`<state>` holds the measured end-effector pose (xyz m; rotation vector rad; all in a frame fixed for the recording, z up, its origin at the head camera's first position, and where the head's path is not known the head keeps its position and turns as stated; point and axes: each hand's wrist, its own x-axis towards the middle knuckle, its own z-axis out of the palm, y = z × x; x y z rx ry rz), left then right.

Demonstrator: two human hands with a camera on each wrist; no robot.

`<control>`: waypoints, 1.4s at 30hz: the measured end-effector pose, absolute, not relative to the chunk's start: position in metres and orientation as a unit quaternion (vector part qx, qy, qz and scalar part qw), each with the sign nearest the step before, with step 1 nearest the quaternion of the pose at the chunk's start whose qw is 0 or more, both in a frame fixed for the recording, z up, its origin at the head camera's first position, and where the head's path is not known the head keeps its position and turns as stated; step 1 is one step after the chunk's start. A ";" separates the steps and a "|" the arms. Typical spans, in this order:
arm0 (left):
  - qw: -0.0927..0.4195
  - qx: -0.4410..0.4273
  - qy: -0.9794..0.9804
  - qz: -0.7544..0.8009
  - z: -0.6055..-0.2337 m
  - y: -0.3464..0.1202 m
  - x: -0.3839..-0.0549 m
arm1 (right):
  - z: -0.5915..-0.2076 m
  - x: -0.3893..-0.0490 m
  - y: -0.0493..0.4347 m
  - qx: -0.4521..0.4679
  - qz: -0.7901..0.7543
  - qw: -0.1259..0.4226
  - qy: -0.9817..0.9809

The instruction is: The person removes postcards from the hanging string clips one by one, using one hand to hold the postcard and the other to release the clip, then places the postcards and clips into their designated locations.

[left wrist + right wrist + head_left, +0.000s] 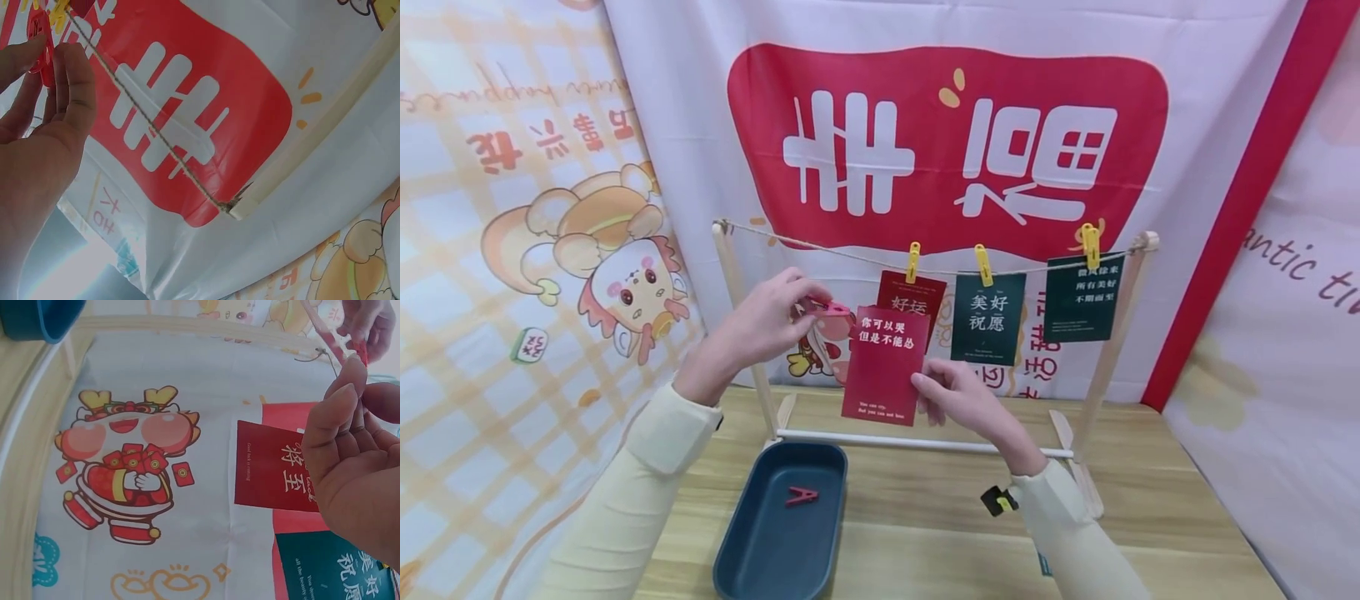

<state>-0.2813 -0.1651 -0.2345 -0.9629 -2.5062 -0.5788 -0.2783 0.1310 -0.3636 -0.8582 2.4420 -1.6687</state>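
Note:
My left hand [760, 321] pinches a red clothespin [831, 308] between thumb and fingertips. In the left wrist view, the same clothespin [41, 47] stands upright in the fingers, close to the twine. My right hand [962, 398] holds a red card [886, 371] with white writing by its lower right edge. The clothespin is at the card's upper left; whether they touch I cannot tell. Behind it, another red card [912, 287] hangs from the twine [842, 253] by a yellow clothespin [913, 262]. The right wrist view shows the held card [326, 328] nearly edge-on.
Two dark green cards, one in the middle [988, 333] and one at right [1078, 312], hang from yellow clothespins. A wooden rack [1108, 350] carries the twine. On the table, a blue tray [741, 542] contains a red clothespin [801, 497]. Printed cloths surround the table.

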 end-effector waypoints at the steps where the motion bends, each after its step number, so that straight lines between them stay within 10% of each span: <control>1: 0.193 -0.340 -0.897 -0.205 -0.237 -0.166 -0.281 | -0.365 -0.277 0.132 -0.277 -0.544 0.032 0.791; 42: 0.084 -0.243 -0.935 -0.242 -0.371 -0.208 -0.294 | -0.456 -0.244 0.213 -0.092 -0.631 0.107 0.763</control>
